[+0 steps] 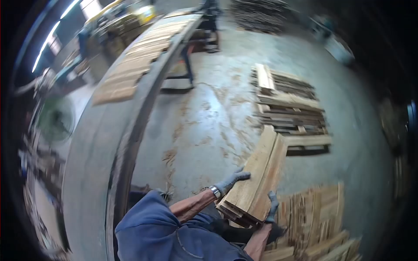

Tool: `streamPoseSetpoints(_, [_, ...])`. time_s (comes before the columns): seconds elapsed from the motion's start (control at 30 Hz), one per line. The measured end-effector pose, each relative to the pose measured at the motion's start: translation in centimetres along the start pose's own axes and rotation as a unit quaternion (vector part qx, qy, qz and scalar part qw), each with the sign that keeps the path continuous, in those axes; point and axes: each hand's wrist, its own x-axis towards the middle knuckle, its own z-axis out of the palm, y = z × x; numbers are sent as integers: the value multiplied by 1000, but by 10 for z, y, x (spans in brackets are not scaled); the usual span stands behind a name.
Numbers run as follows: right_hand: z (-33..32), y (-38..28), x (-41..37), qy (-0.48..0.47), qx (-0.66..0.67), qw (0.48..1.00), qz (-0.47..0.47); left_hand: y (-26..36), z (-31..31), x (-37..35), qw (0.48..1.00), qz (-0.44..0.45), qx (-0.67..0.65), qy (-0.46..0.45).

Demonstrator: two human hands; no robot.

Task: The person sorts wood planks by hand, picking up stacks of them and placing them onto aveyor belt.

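A stack of long wooden boards is held between my two gloved hands, tilted, its far end near the pallet. My left hand, in a grey glove, is closed on the left edge of the stack. On the right side, my right hand, also gloved, grips the other edge near the close end. Several board ends show at the near end of the stack. The undersides of both hands are hidden.
To the left runs a long table with a row of boards laid across it. Ahead on the right is a pallet with slats. More stacked wood lies at the lower right, and a dark pile at the back.
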Motion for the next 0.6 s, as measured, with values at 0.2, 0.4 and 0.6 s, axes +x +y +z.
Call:
streamPoseSetpoints(0.2, [169, 52, 68, -185, -262, 947, 3, 114, -72, -131, 945, 255, -37, 199])
streamPoseSetpoints(0.4, [333, 133, 106, -397, -251, 850, 238, 147, -87, -223, 784, 496, -20, 373])
streamPoseSetpoints(0.6, [498, 262, 96, -606, -308, 694, 238, 175, -234, -294, 706, 518, -39, 482])
